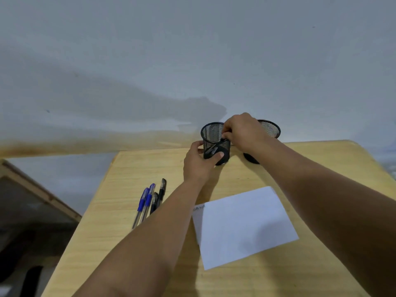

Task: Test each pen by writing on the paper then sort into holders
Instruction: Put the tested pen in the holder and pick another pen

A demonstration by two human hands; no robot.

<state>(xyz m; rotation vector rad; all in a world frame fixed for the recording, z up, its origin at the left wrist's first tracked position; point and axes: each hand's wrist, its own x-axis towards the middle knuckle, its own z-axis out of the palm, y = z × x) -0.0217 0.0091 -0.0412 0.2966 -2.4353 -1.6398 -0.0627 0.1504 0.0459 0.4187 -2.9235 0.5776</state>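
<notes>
Two black mesh holders stand at the far edge of the wooden table (128, 243). My left hand (198, 162) grips the base of the left holder (211, 136). My right hand (242, 130) is over that holder's rim, pinching the top of a dark pen (214, 146) whose body slants down inside the mesh. The right holder (271, 128) is partly hidden behind my right wrist. Several pens (150, 200), two blue and two black, lie side by side on the left of the table. A white paper (242, 226) lies in the middle, with small scribbles at its top left corner.
The table's far edge sits against a pale wall (192, 61). To the left of the table, lower down, is a dark wooden-framed object (32, 200) and dark shapes on the floor.
</notes>
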